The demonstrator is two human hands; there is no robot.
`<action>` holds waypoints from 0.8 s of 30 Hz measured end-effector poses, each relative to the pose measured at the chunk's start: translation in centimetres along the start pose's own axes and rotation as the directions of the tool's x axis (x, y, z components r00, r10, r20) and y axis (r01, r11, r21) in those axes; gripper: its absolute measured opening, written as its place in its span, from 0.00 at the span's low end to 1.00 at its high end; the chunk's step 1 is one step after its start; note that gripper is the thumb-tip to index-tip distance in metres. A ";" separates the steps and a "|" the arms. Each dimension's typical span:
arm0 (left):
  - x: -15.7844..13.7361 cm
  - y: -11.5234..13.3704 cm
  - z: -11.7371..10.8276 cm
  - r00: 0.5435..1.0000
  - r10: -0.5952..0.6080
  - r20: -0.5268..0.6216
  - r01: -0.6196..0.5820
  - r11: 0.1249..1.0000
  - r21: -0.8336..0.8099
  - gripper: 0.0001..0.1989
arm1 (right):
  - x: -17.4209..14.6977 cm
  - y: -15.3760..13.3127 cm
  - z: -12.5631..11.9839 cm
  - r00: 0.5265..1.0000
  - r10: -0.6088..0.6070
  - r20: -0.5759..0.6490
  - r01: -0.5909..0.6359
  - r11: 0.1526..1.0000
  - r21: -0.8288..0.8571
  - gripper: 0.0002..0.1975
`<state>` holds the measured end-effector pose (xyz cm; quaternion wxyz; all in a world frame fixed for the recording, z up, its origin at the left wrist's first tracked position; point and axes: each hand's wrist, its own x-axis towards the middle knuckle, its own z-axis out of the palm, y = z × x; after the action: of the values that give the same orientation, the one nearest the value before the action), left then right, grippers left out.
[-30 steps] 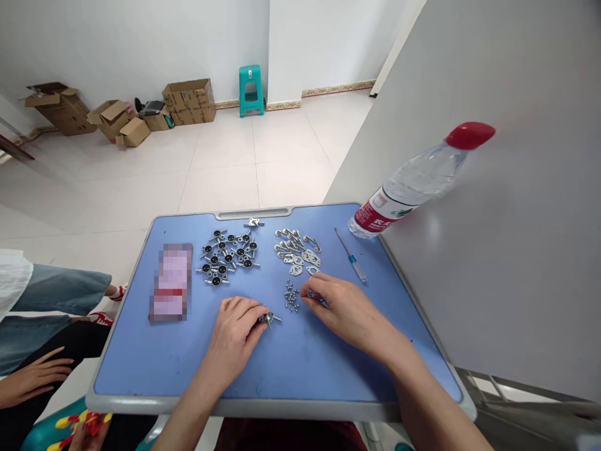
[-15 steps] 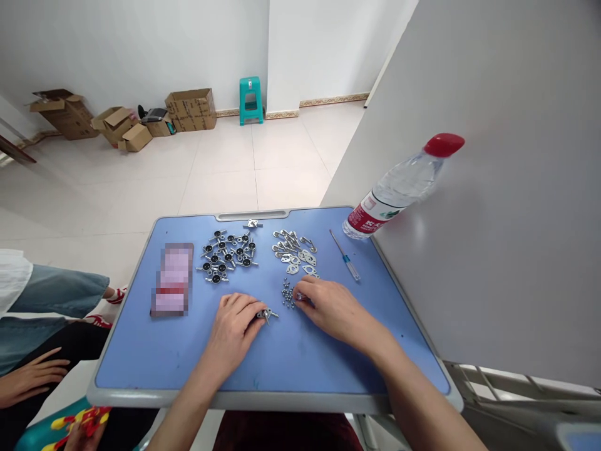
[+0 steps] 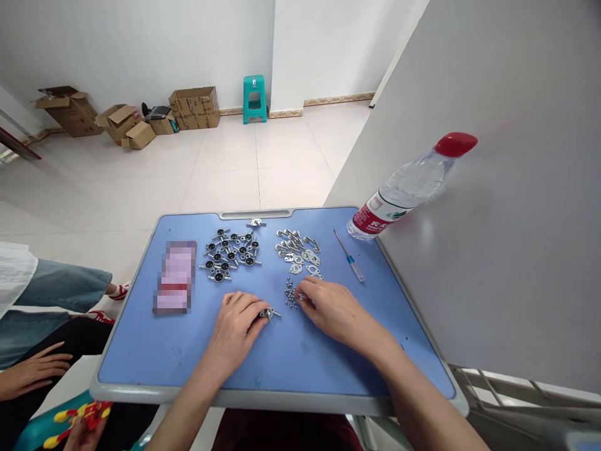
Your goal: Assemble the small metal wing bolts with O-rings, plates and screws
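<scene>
White walls (image 3: pixel 225 37) meet pale tiled floor (image 3: pixel 225 169) beyond desk's (image 3: pixel 328 376) far edge; teal stool (image 3: pixel 254 82), open cardboard boxes (image 3: pixel 195 111) near wall; gray partition (image 3: pixel 498 250) along right edge.

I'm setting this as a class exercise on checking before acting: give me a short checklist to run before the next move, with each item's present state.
1. Left hand holding the metal part: ok, gripped between thumb and fingers.
2. Right hand at the small metal pieces: ok, fingertips at the pile's edge.
3. What the right hand holds: cannot tell, fingers hide it.
4. Small metal pieces in a container: not ok, loose on the tabletop.
5. Bottle capped: ok, red cap on.
</scene>
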<state>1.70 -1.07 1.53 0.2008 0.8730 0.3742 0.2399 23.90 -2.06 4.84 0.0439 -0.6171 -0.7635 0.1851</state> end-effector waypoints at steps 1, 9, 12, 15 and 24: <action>0.0 0.0 0.0 1.000 0.001 0.001 -0.001 1.000 0.001 0.08 | 0.0 0.0 -0.1 1.000 -0.002 -0.009 0.002 1.000 0.027 0.08; 0.0 0.2 0.0 1.000 -0.011 0.000 0.011 1.000 -0.006 0.07 | 0.1 -1.4 0.6 0.989 -0.150 -0.015 0.150 0.972 0.180 0.11; 0.0 0.2 0.0 1.000 -0.015 0.002 0.015 1.000 0.011 0.07 | 0.2 -2.0 1.2 0.978 -0.209 -0.016 0.209 0.968 0.136 0.11; -0.1 0.2 0.1 1.000 -0.021 0.002 0.021 1.000 0.004 0.08 | 0.2 -2.1 1.6 0.971 -0.237 -0.017 0.238 0.969 0.067 0.11; -0.3 0.2 0.3 1.000 -0.011 -0.003 0.011 1.000 0.016 0.07 | 0.1 -1.9 2.4 0.947 -0.316 -0.054 0.313 0.948 -0.053 0.10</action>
<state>1.81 -1.42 1.31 0.1946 0.8722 0.3810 0.2372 21.35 -2.82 3.21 0.0831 -0.4938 -0.8542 0.1397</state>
